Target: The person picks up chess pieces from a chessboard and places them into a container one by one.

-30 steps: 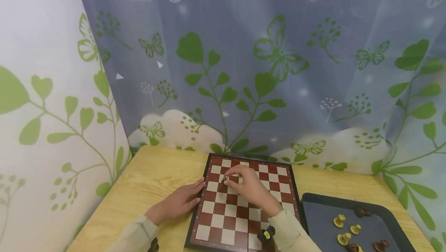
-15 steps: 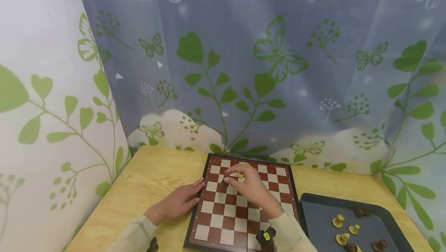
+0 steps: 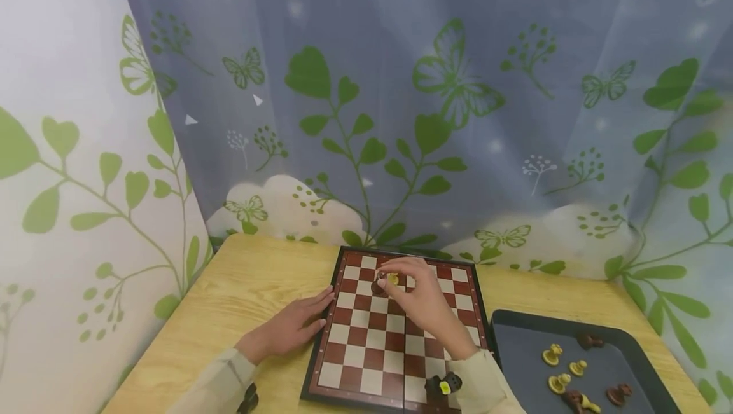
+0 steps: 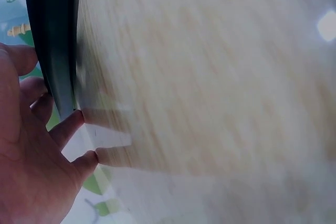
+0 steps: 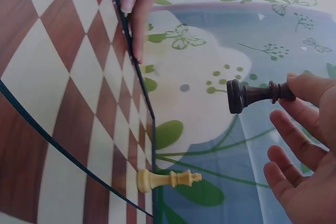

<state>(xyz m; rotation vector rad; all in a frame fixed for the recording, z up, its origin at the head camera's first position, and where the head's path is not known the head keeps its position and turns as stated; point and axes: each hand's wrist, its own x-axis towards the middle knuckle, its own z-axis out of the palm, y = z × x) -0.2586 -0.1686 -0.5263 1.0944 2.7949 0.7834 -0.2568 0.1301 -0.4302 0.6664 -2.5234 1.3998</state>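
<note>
My right hand (image 3: 422, 293) pinches the top of a dark brown chess piece (image 5: 254, 95) between thumb and fingertips. In the right wrist view its round base is off the board; the fingertips hide its top. Beside it, near the far edge of the checkered chessboard (image 3: 366, 357), a pale yellow chess king (image 5: 168, 179) stands upright. In the head view the king (image 3: 392, 279) shows just behind my pinching fingers. Flat on the table, my left hand (image 3: 289, 328) rests with extended fingers at the board's left edge, also seen in the left wrist view (image 4: 31, 156).
A dark tray (image 3: 572, 320) sits to the right of the board. Several yellow and brown chess pieces lie or stand in it, such as a yellow one (image 3: 552, 355) and a brown one (image 3: 618, 393). A patterned curtain (image 3: 355, 115) hangs behind the wooden table (image 3: 240, 287).
My right hand has shifted a little to the right over the board with the dark chess piece, closer to the yellow king. My left hand stays at the board's edge. The head view tilts slightly.
</note>
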